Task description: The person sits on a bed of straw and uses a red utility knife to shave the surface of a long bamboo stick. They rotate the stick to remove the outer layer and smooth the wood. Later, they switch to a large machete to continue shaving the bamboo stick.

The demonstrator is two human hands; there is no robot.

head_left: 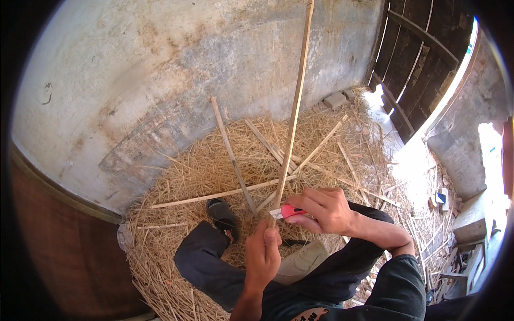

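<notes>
My left hand (263, 250) is closed round the lower end of a long, thin bamboo strip (293, 115). The strip rises away from me, up past the top of the picture. In my right hand (325, 212) is a red-handled utility knife (289, 211). Its short metal blade lies against the strip just above my left fingers. Both hands are close together over my lap, between my bent knees. The strip's lowest end is hidden in my left fist.
Straw-like shavings (198, 171) cover the floor around me, with several loose strips (230, 144) lying across them. My dark shoe (221, 216) rests on the pile. A stained wall (176, 69) stands ahead, a dark plank door (417, 59) at the far right, and brown panelling (53, 241) at the left.
</notes>
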